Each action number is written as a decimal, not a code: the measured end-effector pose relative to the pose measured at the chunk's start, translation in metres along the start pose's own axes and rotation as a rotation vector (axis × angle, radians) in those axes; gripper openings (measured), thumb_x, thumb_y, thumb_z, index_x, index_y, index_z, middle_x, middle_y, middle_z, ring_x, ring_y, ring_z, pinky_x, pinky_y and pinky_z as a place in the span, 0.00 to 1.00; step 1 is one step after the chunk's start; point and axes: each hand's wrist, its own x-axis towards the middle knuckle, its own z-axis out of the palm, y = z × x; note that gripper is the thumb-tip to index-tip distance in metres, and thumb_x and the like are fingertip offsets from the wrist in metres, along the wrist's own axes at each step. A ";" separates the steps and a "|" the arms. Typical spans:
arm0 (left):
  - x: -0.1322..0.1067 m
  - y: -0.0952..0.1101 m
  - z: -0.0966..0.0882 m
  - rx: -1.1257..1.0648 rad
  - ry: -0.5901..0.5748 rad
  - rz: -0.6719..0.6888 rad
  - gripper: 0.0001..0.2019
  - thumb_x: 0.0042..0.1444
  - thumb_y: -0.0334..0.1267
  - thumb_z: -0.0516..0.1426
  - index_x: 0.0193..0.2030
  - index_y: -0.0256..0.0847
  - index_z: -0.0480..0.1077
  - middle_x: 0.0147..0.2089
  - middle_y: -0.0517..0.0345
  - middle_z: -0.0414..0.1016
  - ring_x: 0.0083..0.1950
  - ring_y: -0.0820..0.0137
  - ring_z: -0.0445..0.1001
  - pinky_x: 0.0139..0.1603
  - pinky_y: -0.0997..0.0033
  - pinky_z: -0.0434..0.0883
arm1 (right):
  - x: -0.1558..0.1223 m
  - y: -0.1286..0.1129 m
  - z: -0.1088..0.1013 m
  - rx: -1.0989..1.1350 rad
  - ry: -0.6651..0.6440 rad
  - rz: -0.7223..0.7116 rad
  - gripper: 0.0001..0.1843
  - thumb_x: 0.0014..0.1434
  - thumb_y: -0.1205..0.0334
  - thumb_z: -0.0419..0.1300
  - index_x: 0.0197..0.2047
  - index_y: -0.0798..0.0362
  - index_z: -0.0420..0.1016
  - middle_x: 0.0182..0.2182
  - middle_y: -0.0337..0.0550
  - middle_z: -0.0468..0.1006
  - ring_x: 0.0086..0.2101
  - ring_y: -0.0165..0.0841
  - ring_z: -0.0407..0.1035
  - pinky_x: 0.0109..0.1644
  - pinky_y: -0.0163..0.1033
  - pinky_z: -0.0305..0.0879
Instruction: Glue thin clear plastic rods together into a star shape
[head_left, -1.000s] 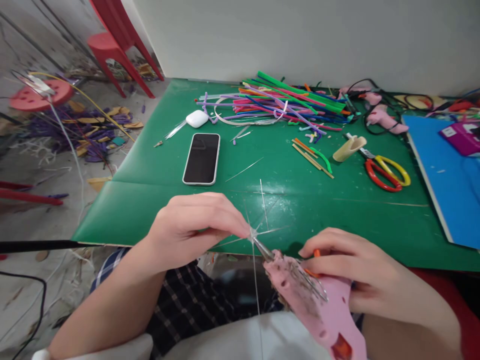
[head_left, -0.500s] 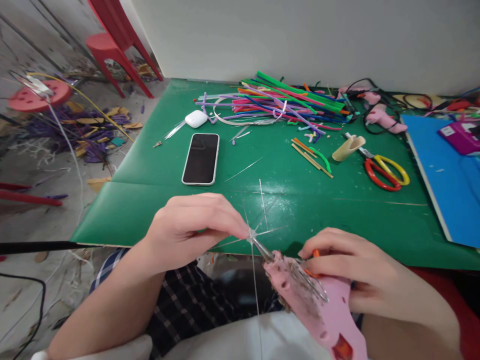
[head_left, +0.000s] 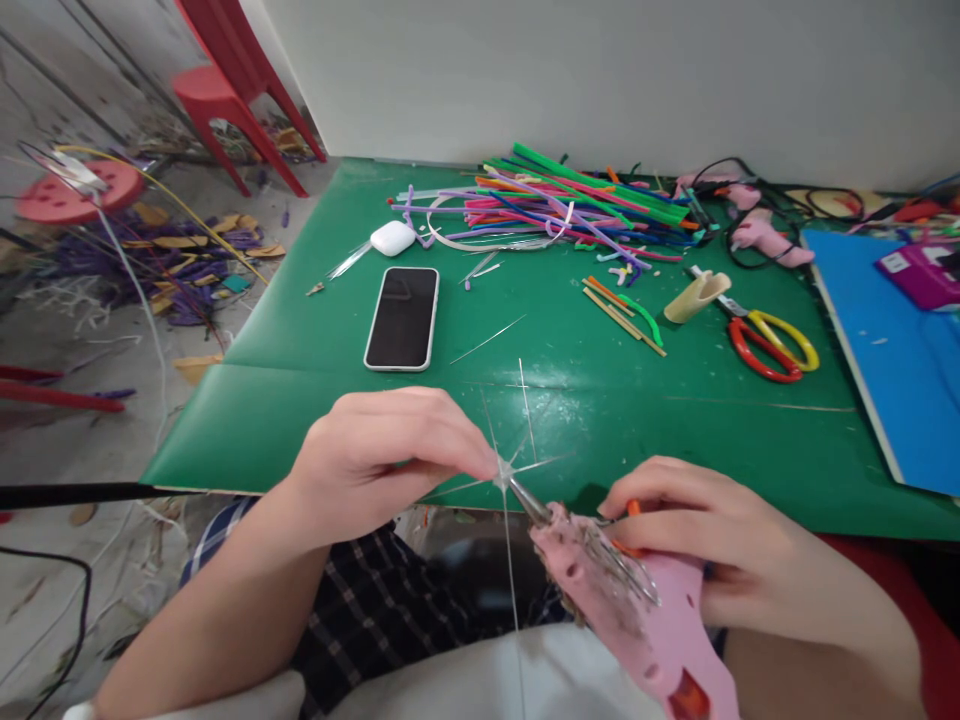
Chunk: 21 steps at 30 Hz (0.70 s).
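Note:
My left hand (head_left: 397, 460) pinches a star of thin wires (head_left: 507, 540) near its centre, where several strands cross and spread outward. My right hand (head_left: 697, 520) is wrapped around a pink glue gun (head_left: 622, 600) with an orange trigger. Its metal nozzle (head_left: 528, 498) points up and left, and the tip meets the crossing point of the wires beside my left fingertips. A small whitish blob, likely glue, shows at that crossing. Both hands are over the front edge of the green table (head_left: 300, 410).
Beyond my hands lie a phone (head_left: 402, 318), a white case (head_left: 392, 238) and a heap of coloured pipe cleaners (head_left: 555, 205). To the right are scissors (head_left: 772, 345), a bamboo piece (head_left: 694, 297), short sticks (head_left: 622, 318) and a blue board (head_left: 885, 370). Loose wires (head_left: 526, 405) rest ahead.
The glue gun has shifted very slightly to the right, its tip still at the wire crossing. Otherwise my hands hold almost the same position.

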 end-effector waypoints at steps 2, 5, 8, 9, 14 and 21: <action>0.000 0.000 0.000 0.000 -0.001 0.001 0.11 0.54 0.20 0.56 0.42 0.34 0.74 0.35 0.50 0.79 0.37 0.69 0.76 0.37 0.69 0.75 | 0.000 0.000 0.001 0.005 0.001 -0.003 0.12 0.60 0.59 0.58 0.48 0.46 0.70 0.42 0.41 0.74 0.40 0.29 0.69 0.43 0.34 0.66; 0.000 0.000 0.000 0.002 -0.007 -0.003 0.11 0.54 0.20 0.56 0.42 0.35 0.74 0.35 0.51 0.79 0.37 0.69 0.76 0.37 0.69 0.75 | 0.000 0.000 0.000 -0.002 0.007 -0.009 0.13 0.59 0.59 0.59 0.48 0.46 0.69 0.42 0.41 0.74 0.40 0.29 0.69 0.43 0.33 0.66; -0.001 0.001 -0.001 0.006 -0.008 -0.012 0.11 0.55 0.21 0.56 0.42 0.36 0.74 0.35 0.51 0.79 0.37 0.69 0.76 0.37 0.69 0.75 | 0.000 0.000 -0.002 -0.010 0.021 -0.011 0.12 0.59 0.58 0.59 0.48 0.46 0.70 0.41 0.42 0.75 0.39 0.30 0.70 0.42 0.33 0.67; -0.001 0.001 -0.001 0.003 -0.005 -0.013 0.11 0.55 0.22 0.56 0.42 0.36 0.74 0.35 0.51 0.79 0.37 0.69 0.76 0.37 0.69 0.75 | 0.000 0.000 -0.003 -0.011 0.024 -0.010 0.12 0.59 0.58 0.59 0.48 0.46 0.71 0.41 0.42 0.75 0.39 0.30 0.71 0.41 0.33 0.67; -0.001 0.000 0.000 0.002 0.012 -0.018 0.10 0.56 0.25 0.56 0.42 0.38 0.75 0.34 0.51 0.79 0.36 0.69 0.77 0.36 0.69 0.76 | 0.001 -0.001 -0.003 -0.008 0.029 -0.017 0.12 0.59 0.57 0.59 0.47 0.46 0.71 0.40 0.43 0.75 0.39 0.30 0.71 0.41 0.34 0.68; -0.001 0.000 0.000 0.000 0.011 -0.024 0.10 0.57 0.26 0.56 0.43 0.40 0.75 0.34 0.52 0.79 0.36 0.69 0.77 0.35 0.69 0.76 | 0.001 -0.001 -0.004 0.010 0.038 -0.037 0.12 0.58 0.58 0.60 0.46 0.48 0.71 0.39 0.43 0.75 0.39 0.30 0.71 0.40 0.33 0.69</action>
